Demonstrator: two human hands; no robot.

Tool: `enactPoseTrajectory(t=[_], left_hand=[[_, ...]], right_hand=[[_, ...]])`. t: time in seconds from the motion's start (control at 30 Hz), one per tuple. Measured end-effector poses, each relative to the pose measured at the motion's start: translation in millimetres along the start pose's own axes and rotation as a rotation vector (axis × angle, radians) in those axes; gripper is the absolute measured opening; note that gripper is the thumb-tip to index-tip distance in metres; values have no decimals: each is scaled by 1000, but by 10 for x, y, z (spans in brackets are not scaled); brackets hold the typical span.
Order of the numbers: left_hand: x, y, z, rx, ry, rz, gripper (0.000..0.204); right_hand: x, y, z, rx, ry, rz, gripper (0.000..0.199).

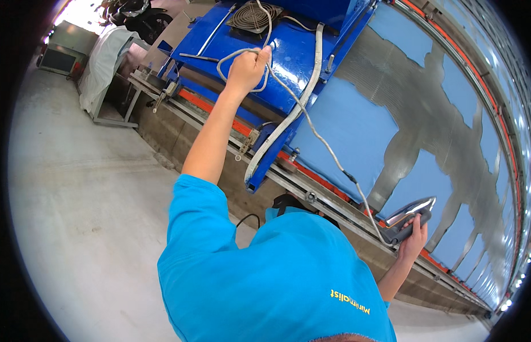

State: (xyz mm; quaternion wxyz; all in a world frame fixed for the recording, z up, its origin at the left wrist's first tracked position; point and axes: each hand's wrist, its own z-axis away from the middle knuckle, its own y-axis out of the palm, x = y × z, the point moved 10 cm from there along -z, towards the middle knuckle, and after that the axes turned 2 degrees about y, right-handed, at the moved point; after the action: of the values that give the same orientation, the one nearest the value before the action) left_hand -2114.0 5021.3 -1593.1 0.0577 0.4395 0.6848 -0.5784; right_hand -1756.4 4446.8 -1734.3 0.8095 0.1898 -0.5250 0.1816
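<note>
One iron (408, 214) is in the right hand (414, 239), whose fingers are wrapped around its handle, near the edge of one long grey worktop (416, 85). One pale cord (319, 137) runs from it to the left hand (248, 69), which is curled tight around a loop. At least five light-blue fabric pieces (342, 122) lie flat. One blue machine (288, 54) bears one round fan guard (254, 18) and one white ribbed hose (294, 117).
</note>
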Motion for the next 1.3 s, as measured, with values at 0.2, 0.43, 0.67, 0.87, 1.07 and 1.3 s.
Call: enactPoseTrajectory(t=[0.2,0.43,0.67,0.87,1.07,1.3], left_hand=[[407,515,86,-145,-108,-172,60],[226,656,12,-340,5,-446,60],[248,634,7,-343,-8,-456,58],[336,626,-27,-292,-64,-476,55],[495,671,-63,-272,-101,-449,57],[558,645,-9,-232,-130,-435,59]], right_hand=[[194,812,-458,220,-135,709,24],[90,1601,-921,357,-338,1145,28],[-87,2222,-1804,446,-552,1310,30],[121,2681,-2458,533,-607,1259,31],[-27,2524,-2533,482,-516,1275,33],[-701,2213,-934,680,-431,1392,38]])
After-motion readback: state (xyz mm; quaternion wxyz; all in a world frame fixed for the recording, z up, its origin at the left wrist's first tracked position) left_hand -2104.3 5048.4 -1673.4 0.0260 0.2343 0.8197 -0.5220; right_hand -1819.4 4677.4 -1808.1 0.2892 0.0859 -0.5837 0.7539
